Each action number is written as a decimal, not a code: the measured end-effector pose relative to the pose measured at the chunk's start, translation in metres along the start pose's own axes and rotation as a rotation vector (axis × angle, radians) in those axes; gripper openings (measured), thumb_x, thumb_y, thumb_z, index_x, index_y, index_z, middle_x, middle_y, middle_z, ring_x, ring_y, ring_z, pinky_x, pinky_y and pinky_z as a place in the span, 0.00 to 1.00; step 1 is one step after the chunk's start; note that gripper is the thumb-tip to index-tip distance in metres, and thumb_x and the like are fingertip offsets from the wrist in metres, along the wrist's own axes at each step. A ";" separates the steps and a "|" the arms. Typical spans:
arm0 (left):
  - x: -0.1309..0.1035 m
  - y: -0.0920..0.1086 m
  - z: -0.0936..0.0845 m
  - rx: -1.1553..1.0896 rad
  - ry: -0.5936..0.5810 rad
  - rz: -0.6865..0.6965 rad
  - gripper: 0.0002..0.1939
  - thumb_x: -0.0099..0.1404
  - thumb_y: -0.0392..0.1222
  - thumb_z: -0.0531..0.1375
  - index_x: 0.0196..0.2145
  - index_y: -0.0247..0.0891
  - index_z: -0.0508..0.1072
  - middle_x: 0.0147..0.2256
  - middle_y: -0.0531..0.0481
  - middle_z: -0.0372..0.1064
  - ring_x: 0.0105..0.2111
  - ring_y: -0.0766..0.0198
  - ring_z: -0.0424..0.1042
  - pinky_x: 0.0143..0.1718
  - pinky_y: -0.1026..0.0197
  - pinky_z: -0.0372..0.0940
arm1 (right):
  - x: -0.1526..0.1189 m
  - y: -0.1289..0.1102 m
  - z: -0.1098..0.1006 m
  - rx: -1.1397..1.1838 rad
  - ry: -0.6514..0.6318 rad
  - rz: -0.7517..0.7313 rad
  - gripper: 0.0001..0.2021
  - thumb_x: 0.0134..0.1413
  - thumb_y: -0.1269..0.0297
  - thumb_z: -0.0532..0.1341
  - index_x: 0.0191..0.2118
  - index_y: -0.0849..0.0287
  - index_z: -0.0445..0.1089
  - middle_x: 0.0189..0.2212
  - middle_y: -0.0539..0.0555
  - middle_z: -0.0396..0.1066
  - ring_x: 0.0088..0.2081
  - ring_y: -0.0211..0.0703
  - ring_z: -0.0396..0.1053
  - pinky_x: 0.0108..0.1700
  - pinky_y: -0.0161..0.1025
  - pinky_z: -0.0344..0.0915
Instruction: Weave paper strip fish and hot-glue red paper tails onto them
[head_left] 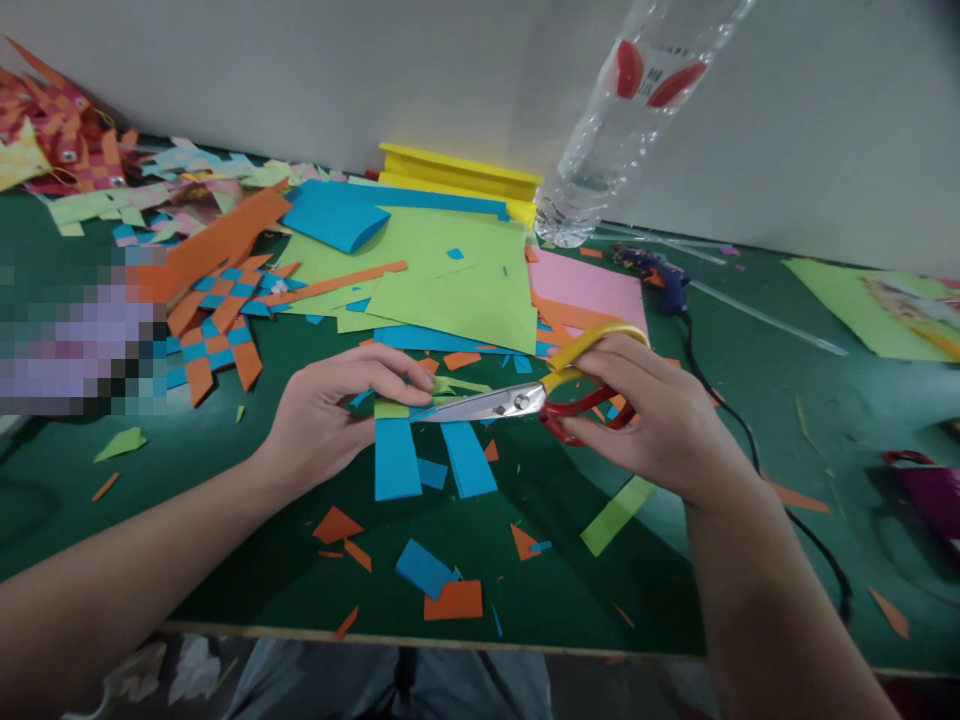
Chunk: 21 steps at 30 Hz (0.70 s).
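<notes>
My right hand [652, 410] grips a pair of scissors [517, 402] with one yellow and one red handle. The blades point left and lie across a piece of woven paper strips [397, 455], blue and light green. My left hand [337, 400] pinches this piece at its upper left, close to the blade tips. Two blue strip ends hang down below the blades. The fingers hide part of the weave. Under it on the green table [262, 540] are loose cuttings, among them a blue scrap [424, 568] and an orange scrap [454, 600].
Behind my hands lie green paper sheets [457, 280], a pink sheet [592, 285] and a woven orange-and-blue piece [217, 330]. A plastic bottle [615, 130] leans at the wall. A glue gun [660, 275] trails a black cable [739, 410] past my right arm. Finished-looking paper fish [60, 130] are heaped far left.
</notes>
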<state>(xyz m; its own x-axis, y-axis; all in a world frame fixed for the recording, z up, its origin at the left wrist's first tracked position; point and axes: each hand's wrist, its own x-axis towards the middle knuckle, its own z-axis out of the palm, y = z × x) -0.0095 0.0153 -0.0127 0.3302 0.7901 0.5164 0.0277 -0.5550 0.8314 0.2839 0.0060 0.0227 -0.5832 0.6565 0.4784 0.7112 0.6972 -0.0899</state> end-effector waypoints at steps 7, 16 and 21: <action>0.001 0.002 0.001 -0.040 0.009 -0.008 0.08 0.56 0.38 0.68 0.36 0.46 0.80 0.37 0.49 0.74 0.38 0.59 0.75 0.42 0.55 0.72 | 0.001 -0.001 0.001 0.022 -0.020 0.007 0.16 0.51 0.65 0.65 0.46 0.57 0.65 0.40 0.57 0.70 0.45 0.49 0.70 0.43 0.44 0.70; 0.001 0.003 0.000 -0.098 0.005 -0.049 0.07 0.59 0.37 0.66 0.36 0.47 0.80 0.37 0.50 0.73 0.40 0.60 0.74 0.43 0.57 0.71 | -0.001 0.000 -0.002 -0.008 0.024 -0.013 0.15 0.50 0.66 0.65 0.45 0.56 0.64 0.39 0.56 0.70 0.44 0.47 0.71 0.42 0.43 0.70; 0.003 0.007 0.000 -0.055 0.055 -0.092 0.11 0.56 0.30 0.66 0.34 0.45 0.80 0.37 0.51 0.74 0.39 0.62 0.74 0.43 0.60 0.71 | -0.002 0.006 -0.006 -0.022 0.083 0.005 0.17 0.48 0.66 0.66 0.44 0.56 0.64 0.39 0.55 0.70 0.42 0.46 0.70 0.41 0.42 0.71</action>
<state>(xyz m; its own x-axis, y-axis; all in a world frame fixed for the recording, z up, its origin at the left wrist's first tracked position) -0.0079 0.0134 -0.0050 0.2763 0.8511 0.4465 0.0038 -0.4655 0.8850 0.2910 0.0071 0.0262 -0.5455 0.6332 0.5491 0.7232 0.6867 -0.0735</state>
